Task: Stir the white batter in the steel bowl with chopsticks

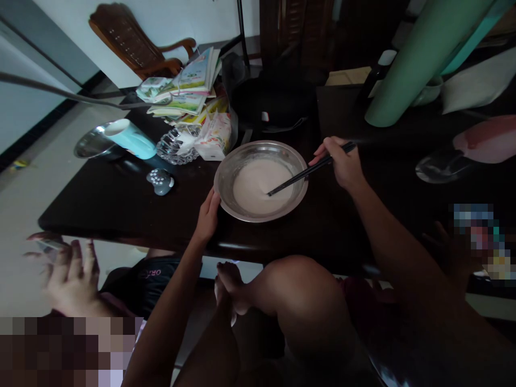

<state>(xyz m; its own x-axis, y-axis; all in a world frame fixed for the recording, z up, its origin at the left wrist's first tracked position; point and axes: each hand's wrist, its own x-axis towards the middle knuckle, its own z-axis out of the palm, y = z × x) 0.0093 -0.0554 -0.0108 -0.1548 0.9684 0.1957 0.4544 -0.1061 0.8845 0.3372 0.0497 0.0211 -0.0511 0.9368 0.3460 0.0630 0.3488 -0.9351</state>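
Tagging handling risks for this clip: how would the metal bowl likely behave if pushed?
The metal bowl would probably slide, since the dark tabletop looks smooth. The pale liquid could slosh. Its wide, low shape makes tipping seem unlikely.

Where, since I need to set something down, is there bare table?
Widest: the dark table at left front, between the grey spotted object, left hand and front edge. Smaller: between bowl and right forearm. Crowded: behind the bowl (black bag) and behind-left (white packet, booklets).

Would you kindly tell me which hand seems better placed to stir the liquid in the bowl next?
Probably the right hand: it holds the chopsticks, their tips in the pale liquid. The left hand is against the side of the bowl.
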